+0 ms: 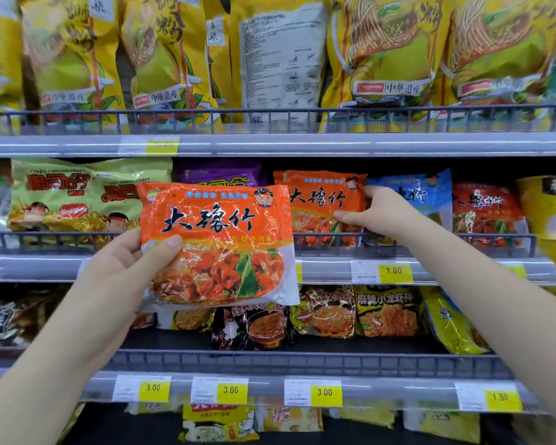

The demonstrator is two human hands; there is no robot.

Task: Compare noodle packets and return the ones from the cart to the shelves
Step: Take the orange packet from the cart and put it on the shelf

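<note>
bright, even shop light from above, shadows only in the dark gaps under each shelf. white crinkly glare on the held orange packet (219,242) and the shelved orange packet (321,200). top-row yellow bags (77,53) are blur-smeared, wide lens bows the shelf rails (270,146).

Held packet (219,242): orange wrapper, black brush characters, cartoon face in its top right corner, noodle-dish photo on the lower half. Sealed, crinkled, front facing the camera, roughly upright. Left hand (126,271) grips its lower left edge, thumb on the front.

Shelf packet (321,200): same orange design, standing upright behind the wire rail of the middle shelf (446,268), left part hidden by the held one. Right hand (376,213) pinches its right edge
</note>
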